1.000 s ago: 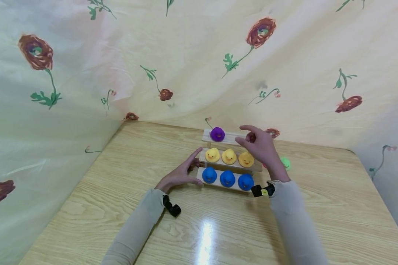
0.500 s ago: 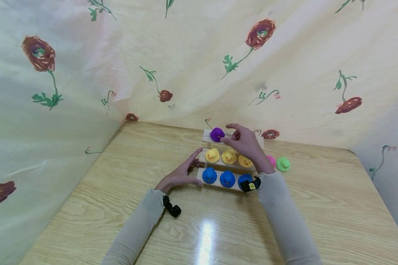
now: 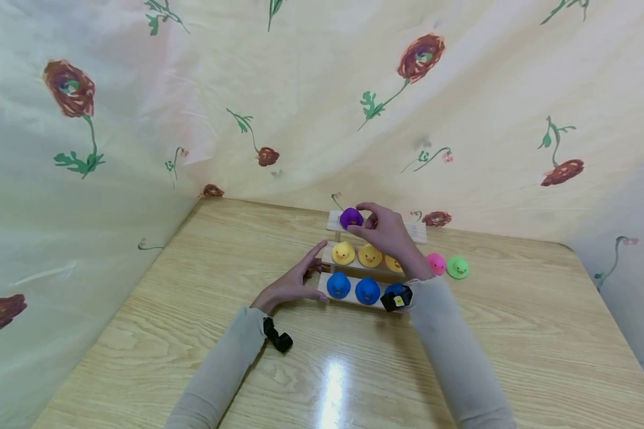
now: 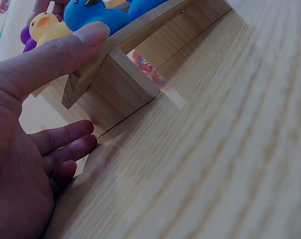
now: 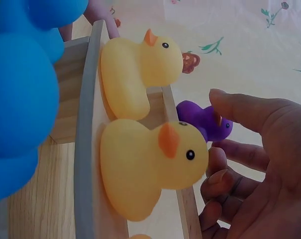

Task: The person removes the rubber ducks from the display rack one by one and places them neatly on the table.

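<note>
A three-tier wooden rack holds small rubber ducks. My right hand is at the top tier, pinching the purple duck between thumb and index finger. In the right wrist view the thumb touches the purple duck, and the other fingers curl loosely below. My left hand rests against the rack's left end, fingers spread. In the left wrist view its thumb lies along the lowest shelf by a blue duck; other fingertips are near the side panel.
Yellow ducks line the middle tier and blue ducks the lowest; the right forearm partly covers the rightmost ones. A pink duck and a green duck stand on the table right of the rack. Floral cloth hangs behind.
My right hand has moved left along the top tier, from beside the purple duck to around it. The pink and green ducks have come into fuller view. The left hand has stayed put.
</note>
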The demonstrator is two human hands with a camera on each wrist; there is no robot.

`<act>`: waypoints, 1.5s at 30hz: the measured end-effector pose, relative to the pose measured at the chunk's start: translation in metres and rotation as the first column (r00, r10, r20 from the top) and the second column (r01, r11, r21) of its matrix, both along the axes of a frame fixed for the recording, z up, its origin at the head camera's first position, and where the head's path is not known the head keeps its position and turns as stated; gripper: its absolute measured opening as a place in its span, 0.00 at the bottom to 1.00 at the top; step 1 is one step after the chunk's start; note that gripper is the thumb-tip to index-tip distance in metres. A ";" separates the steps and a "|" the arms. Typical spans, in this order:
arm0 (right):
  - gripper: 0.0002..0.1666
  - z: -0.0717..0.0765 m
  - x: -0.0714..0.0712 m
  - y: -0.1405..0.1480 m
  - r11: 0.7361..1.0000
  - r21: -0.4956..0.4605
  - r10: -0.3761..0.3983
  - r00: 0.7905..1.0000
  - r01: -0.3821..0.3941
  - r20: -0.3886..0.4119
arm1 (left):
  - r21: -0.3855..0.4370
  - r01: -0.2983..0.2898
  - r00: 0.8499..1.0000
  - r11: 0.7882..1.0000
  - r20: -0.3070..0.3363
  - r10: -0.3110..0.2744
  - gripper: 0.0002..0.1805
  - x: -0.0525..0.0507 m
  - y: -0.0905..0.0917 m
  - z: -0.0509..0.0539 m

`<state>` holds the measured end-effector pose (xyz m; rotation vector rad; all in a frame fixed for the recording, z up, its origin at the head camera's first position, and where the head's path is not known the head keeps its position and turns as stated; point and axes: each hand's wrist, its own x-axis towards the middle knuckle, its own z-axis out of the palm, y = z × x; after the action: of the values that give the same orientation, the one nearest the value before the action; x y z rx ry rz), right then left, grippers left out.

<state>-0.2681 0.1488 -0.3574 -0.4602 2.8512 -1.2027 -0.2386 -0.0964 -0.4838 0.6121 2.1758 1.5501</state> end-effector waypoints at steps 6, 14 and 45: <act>0.29 -0.001 0.000 -0.003 1.000 0.012 -0.011 1.000 0.011 -0.023 | 0.004 0.009 1.000 1.000 -0.006 -0.009 0.64 0.001 -0.001 0.000; 0.28 0.000 0.002 -0.005 1.000 0.012 -0.022 1.000 0.023 -0.011 | 0.007 0.007 1.000 1.000 0.006 -0.007 0.64 0.001 -0.002 0.000; 0.25 0.008 0.022 0.022 0.994 0.015 -0.104 0.985 0.107 -0.136 | 0.015 0.030 0.999 0.999 -0.016 -0.030 0.65 0.005 -0.007 0.002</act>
<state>-0.2463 0.1704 -0.3498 -0.4089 3.0358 -1.1981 -0.2332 -0.1029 -0.4814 0.6614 2.1579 1.5531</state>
